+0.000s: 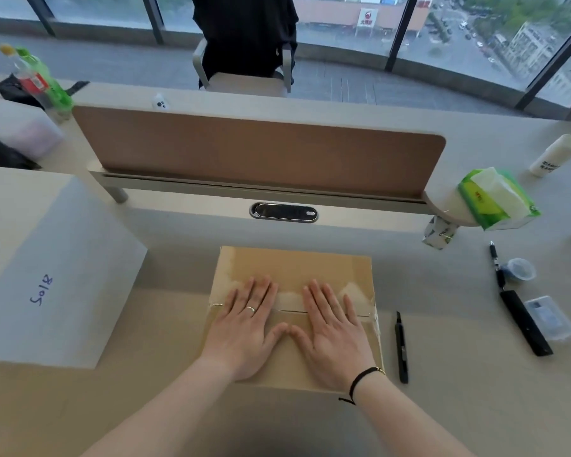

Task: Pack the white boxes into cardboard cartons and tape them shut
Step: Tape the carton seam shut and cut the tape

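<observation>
A brown cardboard carton (294, 265) lies closed on the desk in front of me. Clear tape (360, 296) runs across its top along the seam between the flaps. My left hand (248, 328) presses flat on the left half of the lid, fingers straight and spread, a ring on one finger. My right hand (333, 331) presses flat on the right half in the same way, with a black cord round its wrist. The two thumbs nearly touch at the middle. No white box shows inside the carton.
A large white box (56, 275) with blue writing stands at the left. A black utility knife (402, 349) lies right of the carton, with a longer black tool (524, 324), a pen (494, 258) and a small cup (519, 270) beyond. A tissue pack (498, 199) sits by the brown divider (257, 153).
</observation>
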`<move>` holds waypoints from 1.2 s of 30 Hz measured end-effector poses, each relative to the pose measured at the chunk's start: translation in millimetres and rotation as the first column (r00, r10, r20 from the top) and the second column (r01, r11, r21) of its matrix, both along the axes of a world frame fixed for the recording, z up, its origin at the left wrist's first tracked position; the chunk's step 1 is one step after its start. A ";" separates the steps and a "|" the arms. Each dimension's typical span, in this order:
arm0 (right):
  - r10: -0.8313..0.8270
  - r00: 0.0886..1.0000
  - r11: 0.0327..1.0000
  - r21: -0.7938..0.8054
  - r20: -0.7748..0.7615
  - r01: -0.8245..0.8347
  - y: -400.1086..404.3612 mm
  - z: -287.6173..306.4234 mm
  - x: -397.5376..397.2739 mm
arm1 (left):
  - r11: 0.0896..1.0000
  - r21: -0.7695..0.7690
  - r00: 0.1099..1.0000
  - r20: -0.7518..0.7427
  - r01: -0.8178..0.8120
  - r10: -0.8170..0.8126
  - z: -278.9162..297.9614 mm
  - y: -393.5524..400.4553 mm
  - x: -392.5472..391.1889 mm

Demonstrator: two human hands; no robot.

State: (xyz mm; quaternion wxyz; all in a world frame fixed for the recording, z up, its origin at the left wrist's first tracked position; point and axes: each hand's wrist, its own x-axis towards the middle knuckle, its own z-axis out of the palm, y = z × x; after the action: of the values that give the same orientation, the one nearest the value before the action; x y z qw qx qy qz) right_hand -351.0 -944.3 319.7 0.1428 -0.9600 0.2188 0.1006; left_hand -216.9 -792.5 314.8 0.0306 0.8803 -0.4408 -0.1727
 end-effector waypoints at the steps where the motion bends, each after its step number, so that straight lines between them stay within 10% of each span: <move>1: -0.011 1.000 1.000 -0.012 -0.011 0.011 0.8 2.3 -0.3 | 1.000 -0.002 1.000 0.003 -0.007 0.007 0.8 5.8 2.1; 9: -0.282 0.959 0.959 0.002 -0.038 0.282 -19.7 -0.2 -18.4 | 0.945 -0.069 0.941 -0.134 -0.320 0.309 -0.9 31.7 18.0; 15: -0.567 0.822 0.758 0.360 -0.048 0.544 -30.1 9.7 -19.8 | 0.666 -0.059 0.552 -0.617 -0.743 0.561 -4.0 33.6 35.8; 21: -0.736 0.668 0.514 0.549 -0.113 0.659 -49.0 5.0 -18.5 | 0.515 -0.081 0.412 -0.710 -0.853 0.570 1.0 29.8 41.3; 36: -0.769 0.629 0.339 0.758 -0.117 0.556 -52.0 -4.4 -26.2 | 0.494 0.023 0.309 -0.755 -0.869 0.579 -4.5 30.3 44.0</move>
State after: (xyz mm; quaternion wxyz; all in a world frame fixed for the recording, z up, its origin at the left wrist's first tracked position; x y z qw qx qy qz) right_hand -377.2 -996.3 315.2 0.5719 -0.6414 0.5112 -0.0159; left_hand -172.9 -762.2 310.4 0.4399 0.8247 0.0377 -0.3536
